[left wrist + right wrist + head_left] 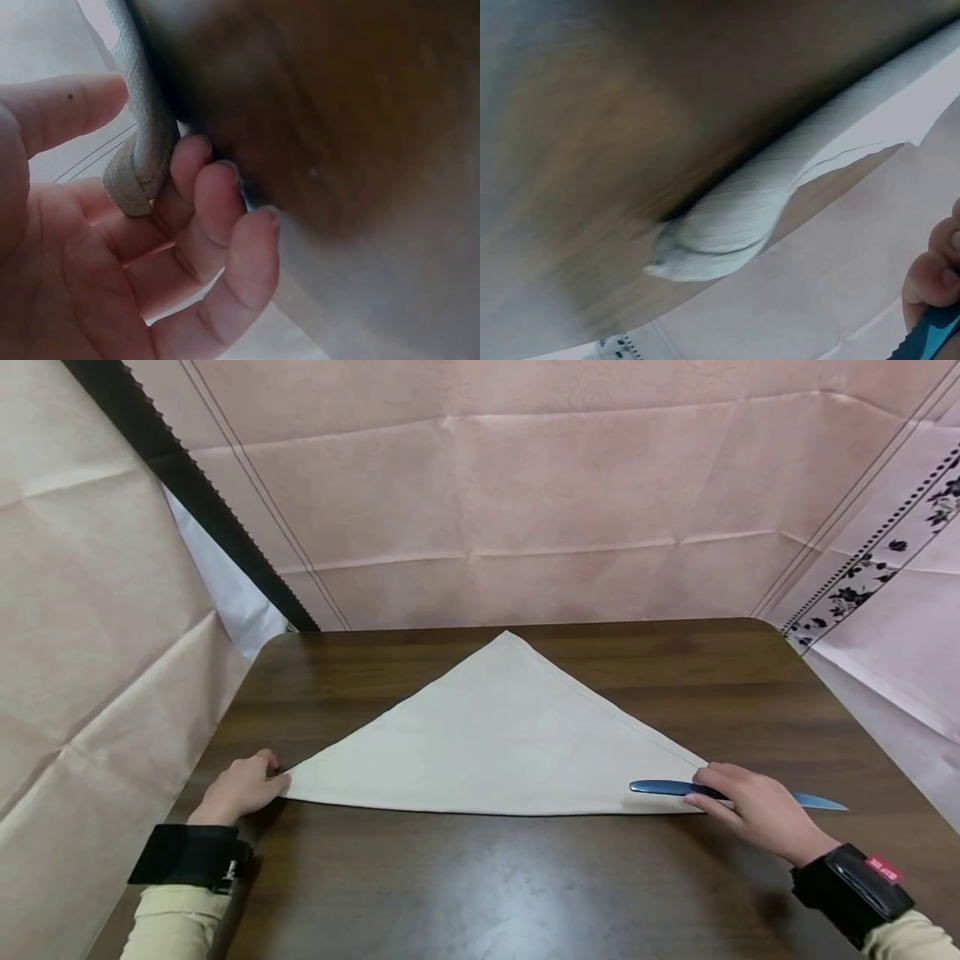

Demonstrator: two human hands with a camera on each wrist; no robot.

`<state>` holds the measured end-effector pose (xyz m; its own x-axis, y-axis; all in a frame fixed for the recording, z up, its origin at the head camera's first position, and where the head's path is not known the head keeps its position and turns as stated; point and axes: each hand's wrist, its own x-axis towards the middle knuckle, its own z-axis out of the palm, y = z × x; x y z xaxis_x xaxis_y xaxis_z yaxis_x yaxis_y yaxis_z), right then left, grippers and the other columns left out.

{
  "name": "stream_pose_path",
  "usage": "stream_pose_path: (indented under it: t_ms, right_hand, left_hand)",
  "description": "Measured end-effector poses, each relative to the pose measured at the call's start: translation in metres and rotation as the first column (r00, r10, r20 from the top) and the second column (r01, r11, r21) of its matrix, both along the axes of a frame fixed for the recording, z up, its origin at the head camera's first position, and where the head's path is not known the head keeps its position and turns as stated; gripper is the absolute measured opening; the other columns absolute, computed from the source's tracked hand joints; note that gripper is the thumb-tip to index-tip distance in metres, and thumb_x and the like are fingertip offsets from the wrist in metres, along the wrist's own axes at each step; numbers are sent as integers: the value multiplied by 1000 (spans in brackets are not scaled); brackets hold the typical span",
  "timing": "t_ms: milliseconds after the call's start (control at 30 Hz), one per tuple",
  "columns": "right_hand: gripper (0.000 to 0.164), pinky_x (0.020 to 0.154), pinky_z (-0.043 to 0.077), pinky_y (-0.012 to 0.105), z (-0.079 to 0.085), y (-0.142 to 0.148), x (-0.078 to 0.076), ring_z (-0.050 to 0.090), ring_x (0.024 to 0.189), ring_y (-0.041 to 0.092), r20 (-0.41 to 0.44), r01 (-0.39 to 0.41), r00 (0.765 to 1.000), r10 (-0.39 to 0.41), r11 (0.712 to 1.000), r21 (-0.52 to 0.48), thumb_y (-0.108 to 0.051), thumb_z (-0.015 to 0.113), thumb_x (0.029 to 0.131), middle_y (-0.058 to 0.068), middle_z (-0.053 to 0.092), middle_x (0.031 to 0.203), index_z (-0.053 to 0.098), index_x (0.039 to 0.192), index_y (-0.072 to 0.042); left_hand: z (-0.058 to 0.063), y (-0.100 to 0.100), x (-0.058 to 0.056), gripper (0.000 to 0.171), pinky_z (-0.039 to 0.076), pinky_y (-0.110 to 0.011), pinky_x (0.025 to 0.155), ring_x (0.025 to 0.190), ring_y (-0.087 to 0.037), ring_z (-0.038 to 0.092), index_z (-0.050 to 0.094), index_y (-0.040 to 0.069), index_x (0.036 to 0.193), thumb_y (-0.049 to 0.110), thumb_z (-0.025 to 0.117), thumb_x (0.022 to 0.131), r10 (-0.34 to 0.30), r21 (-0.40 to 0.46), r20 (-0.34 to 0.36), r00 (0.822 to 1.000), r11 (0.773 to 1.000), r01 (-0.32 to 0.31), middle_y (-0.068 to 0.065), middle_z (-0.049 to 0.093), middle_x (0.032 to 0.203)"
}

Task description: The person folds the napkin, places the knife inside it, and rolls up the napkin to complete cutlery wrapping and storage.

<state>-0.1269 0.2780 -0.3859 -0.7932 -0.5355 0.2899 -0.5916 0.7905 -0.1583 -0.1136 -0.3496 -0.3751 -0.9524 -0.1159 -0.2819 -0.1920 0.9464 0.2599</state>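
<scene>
On the brown wood table lies a white cloth napkin (495, 735), folded into a triangle with its peak toward the far edge. My left hand (242, 787) is at its left corner. In the left wrist view the napkin's folded corner (142, 165) touches loosely bent fingers (251, 255), the thumb apart from them. Over the right corner, my right hand (757, 810) holds a blue knife (663, 787), its lighter pointed end to the right. The right wrist view shows the rolled right corner (720, 232) away from the fingers; the knife's ridged teal edge (930, 334) is only partly in view.
The wooden table (420, 877) has a straight far edge and rounded far corners. Pale pink creased sheets (562, 502) hang behind and beside it. A black strip (202, 502) crosses the left, and a floral band (862, 585) the right.
</scene>
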Motion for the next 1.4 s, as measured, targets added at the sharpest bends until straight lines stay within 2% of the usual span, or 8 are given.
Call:
stream_pose_path:
  t_ms: [233, 433, 700, 833, 1100, 1400]
  right_hand:
    - [15, 57, 38, 24, 1, -12, -8, 42, 67, 3, 33, -24, 999, 25, 1000, -17, -27, 70, 78, -14, 45, 75, 58, 85, -21]
    - [13, 56, 34, 21, 5, -30, -22, 38, 64, 3, 66, -87, 994, 89, 996, -38, -26, 69, 80, -13, 40, 71, 58, 84, -20]
    - [13, 57, 37, 23, 10, -51, -37, 41, 65, 6, 76, -153, 985, 157, 987, -56, -26, 68, 81, -10, 44, 73, 60, 87, -16]
    - [14, 57, 39, 23, 11, -56, -37, 42, 66, 7, 104, -146, 983, 152, 987, -62, -28, 67, 82, -10, 46, 74, 61, 87, -16]
    - [15, 57, 38, 23, 7, -60, -33, 42, 66, 6, 109, -149, 982, 156, 986, -72, -30, 67, 82, -10, 45, 73, 60, 85, -17]
    - [14, 58, 37, 23, 4, -83, -38, 42, 65, 5, 74, -217, 972, 225, 971, -105, -29, 67, 82, -11, 45, 72, 60, 83, -17]
  left_hand:
    - [3, 2, -3, 43, 43, -46, 66, 77, -34, 54, 47, -13, 107, 24, 54, 88, -38, 11, -3, 999, 999, 38, -30, 55, 96]
    - [6, -2, 3, 47, 43, -46, 66, 79, -35, 54, 44, -14, 109, 27, 52, 89, -35, 26, 13, 999, 999, 35, -33, 53, 100]
    - [6, -11, 15, 50, 43, -45, 63, 77, -35, 55, 42, -16, 109, 30, 50, 90, -58, 29, 2, 998, 998, 58, -34, 54, 97]
    - [5, -10, 17, 50, 43, -44, 62, 75, -33, 55, 42, -16, 107, 29, 51, 89, -68, 31, -6, 998, 997, 68, -32, 55, 93]
    - [-2, 1, 12, 49, 43, -46, 64, 77, -36, 56, 43, -16, 106, 29, 51, 89, -92, 18, -1, 996, 996, 92, -33, 55, 94]
    - [1, 4, 15, 44, 42, -48, 67, 84, -44, 54, 43, -15, 106, 25, 50, 89, -103, 24, -27, 994, 994, 104, -34, 54, 96]
